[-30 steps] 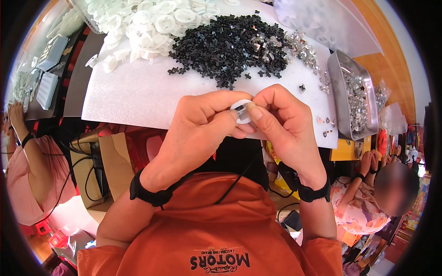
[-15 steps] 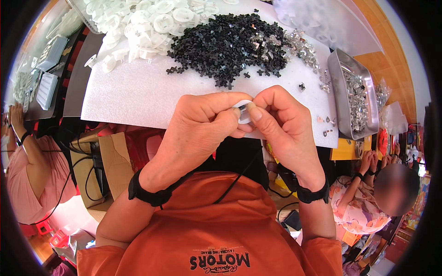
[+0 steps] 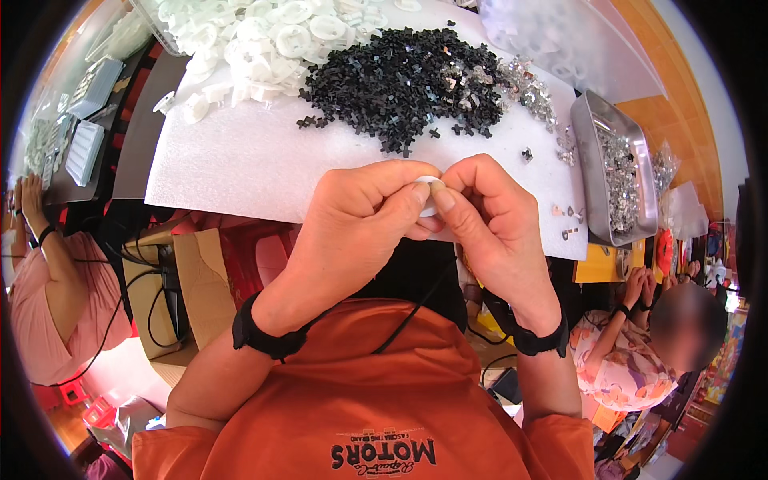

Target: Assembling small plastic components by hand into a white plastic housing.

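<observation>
At the centre of the frame, a worker in an orange shirt pinches a small white round part (image 3: 430, 196) between both hands above the near edge of the bench (image 3: 240, 172). The left hand (image 3: 356, 228) has its fingers (image 3: 416, 192) closed tight on the part's left side; the right hand (image 3: 488, 224) presses thumb and forefinger shut on its right side. Most of the part is hidden by the fingertips, so its shape is hard to make out. Above lie a heap of black cross-shaped pieces (image 3: 400, 76) and, upper left, a pile of white plastic parts (image 3: 256, 40), cut off by the frame's rim. A metal tray (image 3: 596, 172) of shiny bits sits at right.
</observation>
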Demonstrator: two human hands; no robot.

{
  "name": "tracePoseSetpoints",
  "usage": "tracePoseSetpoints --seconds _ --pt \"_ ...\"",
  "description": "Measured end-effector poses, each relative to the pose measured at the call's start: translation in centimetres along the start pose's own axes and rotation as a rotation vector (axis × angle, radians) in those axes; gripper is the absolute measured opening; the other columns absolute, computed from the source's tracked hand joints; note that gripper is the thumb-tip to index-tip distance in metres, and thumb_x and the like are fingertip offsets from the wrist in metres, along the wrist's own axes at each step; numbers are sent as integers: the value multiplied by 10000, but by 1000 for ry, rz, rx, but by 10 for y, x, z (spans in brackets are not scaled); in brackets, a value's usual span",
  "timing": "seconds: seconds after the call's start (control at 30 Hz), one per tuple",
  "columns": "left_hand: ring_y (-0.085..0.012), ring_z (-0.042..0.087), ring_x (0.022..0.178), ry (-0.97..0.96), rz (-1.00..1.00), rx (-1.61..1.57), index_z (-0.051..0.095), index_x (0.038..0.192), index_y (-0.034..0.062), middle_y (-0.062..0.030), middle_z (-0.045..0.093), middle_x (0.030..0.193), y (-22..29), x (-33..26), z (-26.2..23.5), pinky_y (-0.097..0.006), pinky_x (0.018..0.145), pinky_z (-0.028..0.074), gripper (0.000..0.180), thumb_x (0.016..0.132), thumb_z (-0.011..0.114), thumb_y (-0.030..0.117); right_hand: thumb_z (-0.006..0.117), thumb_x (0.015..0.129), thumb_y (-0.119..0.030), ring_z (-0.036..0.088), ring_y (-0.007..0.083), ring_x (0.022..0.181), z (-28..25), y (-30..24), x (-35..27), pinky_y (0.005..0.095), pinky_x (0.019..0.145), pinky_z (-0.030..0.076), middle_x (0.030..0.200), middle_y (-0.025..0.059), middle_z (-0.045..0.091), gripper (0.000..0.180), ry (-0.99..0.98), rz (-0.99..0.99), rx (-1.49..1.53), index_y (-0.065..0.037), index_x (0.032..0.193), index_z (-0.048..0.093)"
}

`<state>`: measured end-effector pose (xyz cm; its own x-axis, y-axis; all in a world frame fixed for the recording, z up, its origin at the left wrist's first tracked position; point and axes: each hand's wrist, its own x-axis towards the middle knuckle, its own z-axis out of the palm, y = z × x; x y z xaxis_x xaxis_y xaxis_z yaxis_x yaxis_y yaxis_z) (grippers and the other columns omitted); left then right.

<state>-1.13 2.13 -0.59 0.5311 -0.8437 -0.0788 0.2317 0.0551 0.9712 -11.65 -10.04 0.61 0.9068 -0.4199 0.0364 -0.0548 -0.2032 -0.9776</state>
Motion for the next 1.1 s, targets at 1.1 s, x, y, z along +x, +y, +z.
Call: tracePoseSetpoints --seconds 1.1 --pt "-150 648 863 -54 -71 28 619 1088 -51 -98 652 951 1 -1 -3 -258 761 557 260 911 438 7 523 941 -83 512 37 661 -2 0 -1 196 578 434 720 6 549 121 -10 15 12 -5 855 490"
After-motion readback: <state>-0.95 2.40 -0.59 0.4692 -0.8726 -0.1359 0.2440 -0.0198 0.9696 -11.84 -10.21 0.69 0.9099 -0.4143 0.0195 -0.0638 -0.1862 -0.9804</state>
